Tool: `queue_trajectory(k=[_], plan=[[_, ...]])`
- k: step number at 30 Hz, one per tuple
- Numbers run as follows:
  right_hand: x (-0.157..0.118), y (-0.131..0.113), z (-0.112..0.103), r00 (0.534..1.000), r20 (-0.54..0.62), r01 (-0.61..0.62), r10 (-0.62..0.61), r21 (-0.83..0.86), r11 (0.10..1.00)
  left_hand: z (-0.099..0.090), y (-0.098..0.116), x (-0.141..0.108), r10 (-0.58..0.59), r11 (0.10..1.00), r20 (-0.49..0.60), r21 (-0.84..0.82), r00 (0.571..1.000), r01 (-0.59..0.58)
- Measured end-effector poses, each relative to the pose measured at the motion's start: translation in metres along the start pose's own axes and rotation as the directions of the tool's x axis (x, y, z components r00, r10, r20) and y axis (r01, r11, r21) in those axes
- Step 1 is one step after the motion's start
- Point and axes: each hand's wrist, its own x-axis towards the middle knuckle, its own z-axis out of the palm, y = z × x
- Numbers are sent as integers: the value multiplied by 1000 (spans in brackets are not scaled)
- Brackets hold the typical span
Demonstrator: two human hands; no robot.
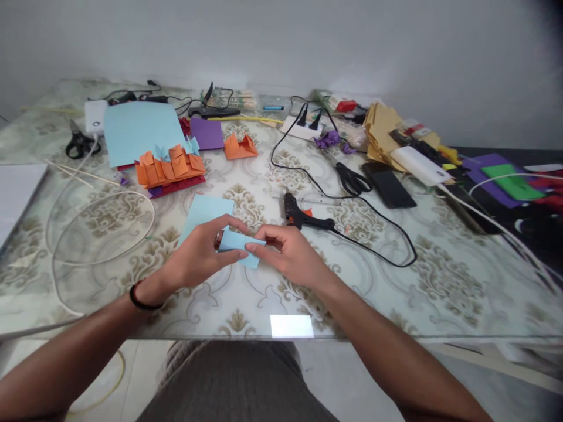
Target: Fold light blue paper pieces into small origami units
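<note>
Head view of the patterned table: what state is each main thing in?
Small light-blue paper piece, held by left hand and right hand, apparently part-folded
Black glue gun, lying on its side
White power strip, two black plugs inserted
Black rectangular phone, screen dark
Black-handled scissors near the phone, lying down, blade spread unclear
Purple paper scrap beside the power strip, crumpled
Large light-blue paper sheet, flat

Two hands [196, 255] [295, 255], two pairs of scissors [79, 138] [345, 173]
</note>
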Motion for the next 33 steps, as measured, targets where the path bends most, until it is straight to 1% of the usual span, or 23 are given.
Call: queue_trajectory(k=[2,5,7,9,11,14,17,20,23,25,30,33], plan=[[0,1,-2,999,15,32,-31,-79,996,-1,0,1,9,999,42,34,999,-10],[-1,1,-4,998,35,47,-42,-157,986,-3,1,3,84,995,79,53,993,-88],[-1,0,-4,998,54,45,-36,-181,982,-5,1,4,127,990,80,54,989,-132],[0,1,-3,998,59,35,-24,-185,982,-5,0,4,142,988,46,62,989,-145],[1,1,-1,999,43,19,-12,-166,986,-5,-1,4,135,989,-17,56,991,-134],[2,2,0,1000,23,4,-1,-113,994,-4,-3,4,106,994,-114,-18,988,-109],[3,2,-1,1000,11,3,-2,-61,998,-3,-4,5,86,991,-158,-84,984,-100],[4,2,-1,1000,2,13,-13,-49,999,-3,-4,6,68,989,-133,-121,989,-84],[4,2,-1,1000,18,8,-7,-45,999,-4,-4,6,26,985,-58,-169,998,-35],[4,3,-1,999,32,-4,5,-38,999,-5,-5,6,17,983,-28,-185,999,-22],[4,5,-2,995,93,-40,38,19,999,-5,-5,6,-1,981,-93,-194,996,-17],[4,7,-3,992,111,-66,63,19,998,-5,-6,7,-12,973,-72,-232,997,-5]])
